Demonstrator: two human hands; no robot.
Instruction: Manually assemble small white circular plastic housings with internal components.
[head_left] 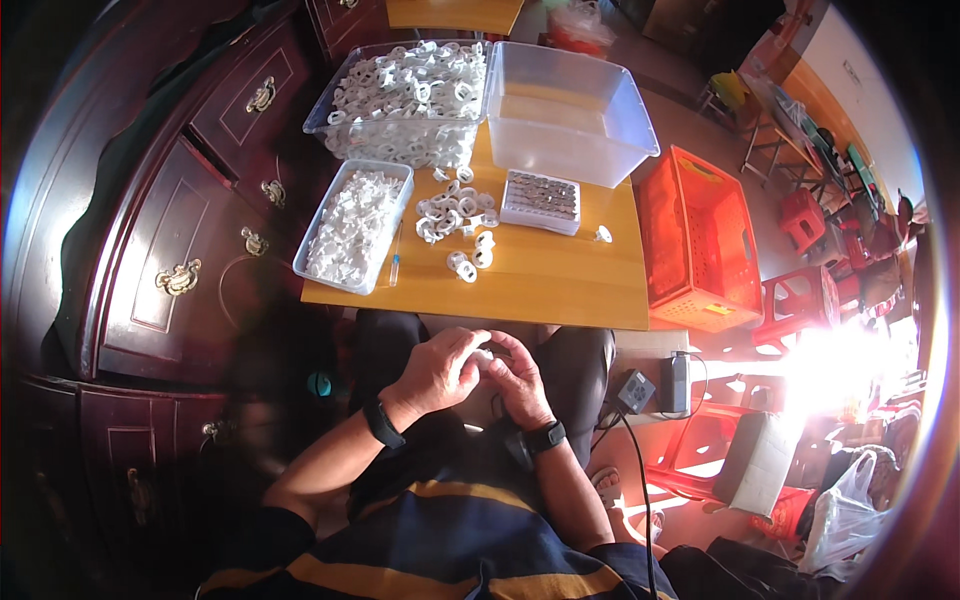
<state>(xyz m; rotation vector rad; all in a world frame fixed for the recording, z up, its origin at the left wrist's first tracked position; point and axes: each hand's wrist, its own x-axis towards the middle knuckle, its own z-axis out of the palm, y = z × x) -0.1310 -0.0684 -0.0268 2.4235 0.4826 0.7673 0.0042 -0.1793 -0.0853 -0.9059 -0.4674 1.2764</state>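
Observation:
Above my lap, just in front of the table's near edge, my left hand [441, 372] and my right hand [519, 380] meet with bent fingers. Between their fingertips is a small white plastic part [484, 356], mostly covered by the fingers. On the table [560, 280] lies a loose heap of white plastic rings [447, 212]. Closer to me sits a small group of similar white rings [468, 264]. A shallow clear tub [303, 232] of small white pieces stands on the left, with a thin blue-and-clear stick [395, 270] beside it.
A large clear bin [318, 122] full of white rings stands at the back left, next to another clear bin [575, 145]. A white tray [540, 217] holds rows of small metallic parts. An orange crate [690, 300] is right of the table; a black cable [640, 470] hangs nearby.

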